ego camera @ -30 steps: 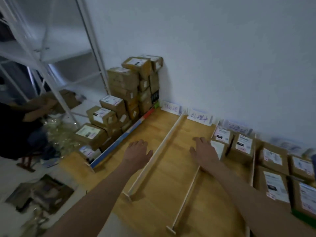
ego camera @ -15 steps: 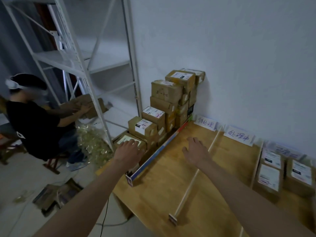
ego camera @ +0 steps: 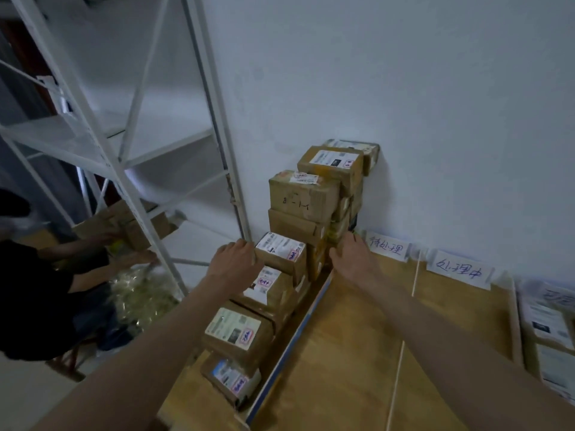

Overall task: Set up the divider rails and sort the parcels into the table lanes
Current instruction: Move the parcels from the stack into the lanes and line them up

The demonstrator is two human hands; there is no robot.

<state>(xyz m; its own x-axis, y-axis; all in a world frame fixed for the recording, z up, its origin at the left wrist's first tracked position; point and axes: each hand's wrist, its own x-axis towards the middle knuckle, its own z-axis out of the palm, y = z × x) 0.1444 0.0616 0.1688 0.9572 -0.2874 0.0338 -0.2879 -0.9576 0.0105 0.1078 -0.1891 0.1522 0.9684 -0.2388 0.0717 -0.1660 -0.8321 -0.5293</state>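
Brown labelled parcels are stacked high (ego camera: 306, 194) against the wall, left of a blue divider rail (ego camera: 297, 334) along the wooden table (ego camera: 351, 353). More parcels (ego camera: 236, 334) lie in a row in front of the stack. My left hand (ego camera: 235, 264) touches the left edge of a white-labelled parcel (ego camera: 281, 253) with fingers fairly straight. My right hand (ego camera: 351, 259) reaches to the right side of the stack, just above the blue rail's far end. A thin wooden rail (ego camera: 403, 346) runs down the table to the right. Neither hand grips anything.
Two handwritten label cards (ego camera: 389, 248) (ego camera: 459, 272) stand at the wall. Sorted parcels (ego camera: 547, 321) lie in a lane at far right behind another rail (ego camera: 515, 321). A white metal rack (ego camera: 124, 135) stands left, with a seated person in black (ego camera: 34, 293) handling a box.
My view has swung left and closer to the stack. Both hands have left the table lanes and moved up to the parcels beside the blue rail.
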